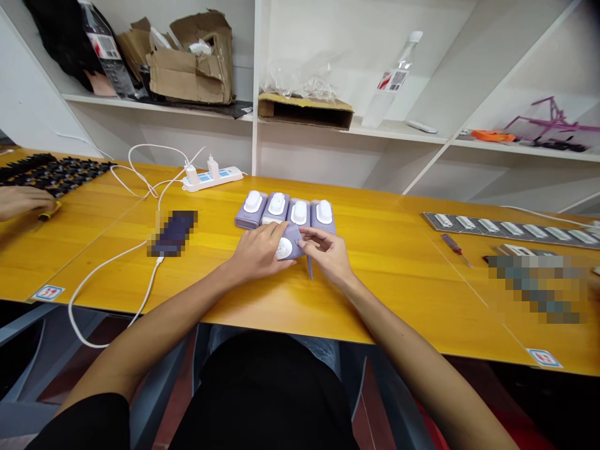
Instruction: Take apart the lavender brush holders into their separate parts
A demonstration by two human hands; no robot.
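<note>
Over the middle of the table, my left hand (261, 250) is closed on a small purple box (294, 236). A white round part (284, 249) shows on the box's face beside my left fingers. My right hand (329, 255) pinches the box's right end, where a thin purple flap (310, 267) hangs down. Just behind my hands stands a row of several purple boxes (247, 221), each with a white oval device (253, 200) on top. My fingers hide parts of the held box and of the row.
A phone (174, 234) on a white cable lies to the left, near a power strip (213, 179). Another person's hand (23, 201) rests by black parts (65, 175) at far left. To the right are a screwdriver (454, 247) and a long metal strip (510, 230). Shelves (309, 147) rise behind.
</note>
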